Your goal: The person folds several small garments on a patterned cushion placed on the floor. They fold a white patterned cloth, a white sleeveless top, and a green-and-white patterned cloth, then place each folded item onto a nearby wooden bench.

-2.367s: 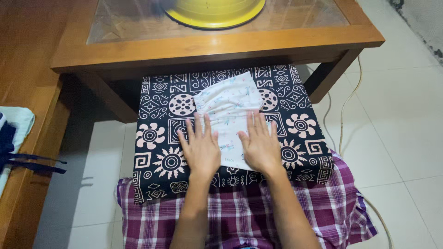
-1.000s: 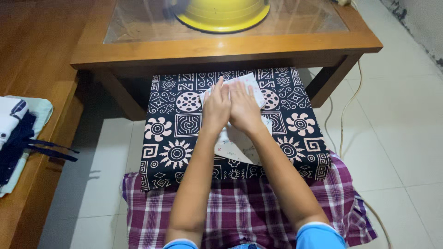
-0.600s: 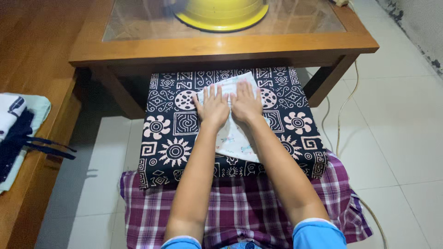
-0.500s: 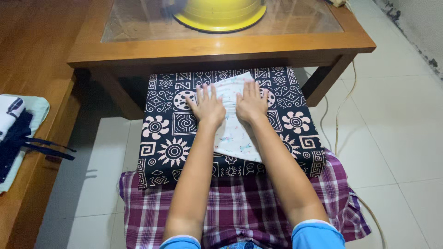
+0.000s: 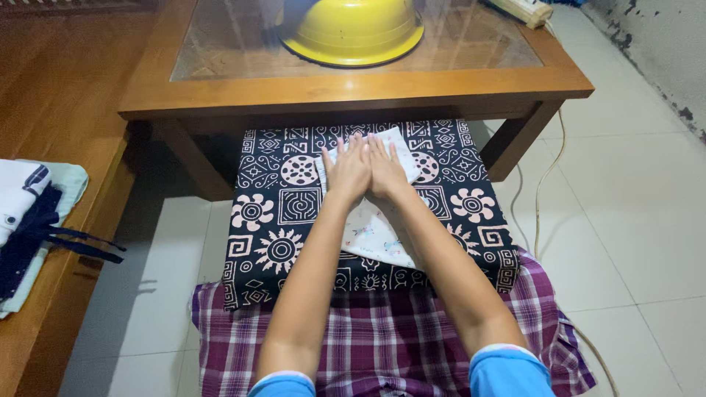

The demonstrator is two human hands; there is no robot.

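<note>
A small white printed garment (image 5: 371,231) lies flat on a black cloth with white patterns (image 5: 276,220), which covers a low pad on the floor. My left hand (image 5: 347,170) and my right hand (image 5: 384,169) rest palm down side by side on the far end of the garment, fingers stretched out and touching each other. Both press on the fabric and hold nothing.
A purple checked cloth (image 5: 382,342) lies under the pad's near edge. A wooden glass-topped table (image 5: 353,81) stands just beyond, bearing an upturned yellow bowl (image 5: 353,29). Folded clothes (image 5: 29,220) sit on a wooden bench at the left. A cable (image 5: 540,191) trails over the tiled floor at the right.
My hands slid from the garment's near end to its far end, spread apart half a second ago, and have now come back together at the middle.
</note>
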